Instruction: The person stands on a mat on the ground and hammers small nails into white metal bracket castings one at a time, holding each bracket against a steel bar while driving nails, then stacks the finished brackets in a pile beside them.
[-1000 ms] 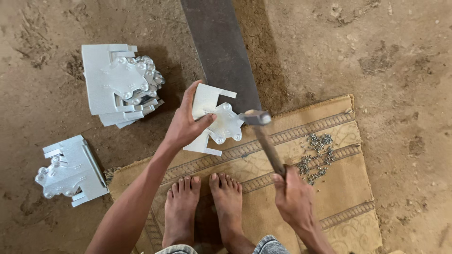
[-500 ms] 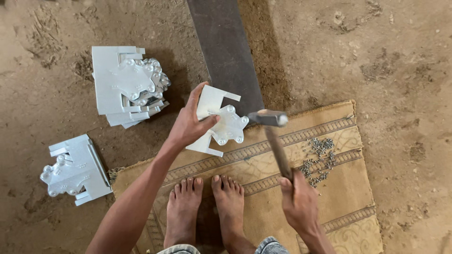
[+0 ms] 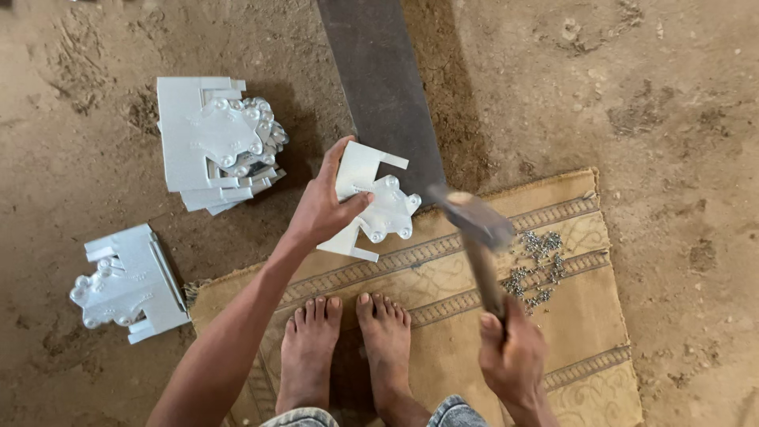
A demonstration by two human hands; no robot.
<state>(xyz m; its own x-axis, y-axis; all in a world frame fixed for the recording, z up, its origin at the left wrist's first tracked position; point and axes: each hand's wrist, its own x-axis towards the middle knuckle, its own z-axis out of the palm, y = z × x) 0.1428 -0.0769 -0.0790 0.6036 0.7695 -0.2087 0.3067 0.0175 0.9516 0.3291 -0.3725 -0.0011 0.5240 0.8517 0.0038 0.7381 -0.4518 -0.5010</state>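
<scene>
**Hammering on a white bracket, barefoot on a mat**

Looking down from the head camera, so only one view to go through. The left hand (image 3: 324, 207) is clamped on a white metal bracket piece (image 3: 371, 207), fingers over its left edge and thumb pressed on top. The bracket lies across the near end of a dark grey steel bar (image 3: 379, 87) that runs away over the dirt floor (image 3: 648, 103). Its scalloped plate with round rivet heads points toward the hammer.

The right hand (image 3: 512, 357) is clenched around the wooden handle of a hammer (image 3: 478, 237). The hammer head is blurred and sits just right of the bracket; can't tell if it touches.

Both bare feet (image 3: 348, 348) stand on a tan woven mat (image 3: 585, 332) with patterned bands. No real containers here: a loose heap of small metal rivets (image 3: 538, 265) just lies on the mat, right of the hammer handle.

Off to the left on the dirt, a stack of the same white brackets (image 3: 213, 142) is piled up, and nearer the person a smaller separate bunch of white brackets (image 3: 126, 285) sits beside the mat's corner.
</scene>
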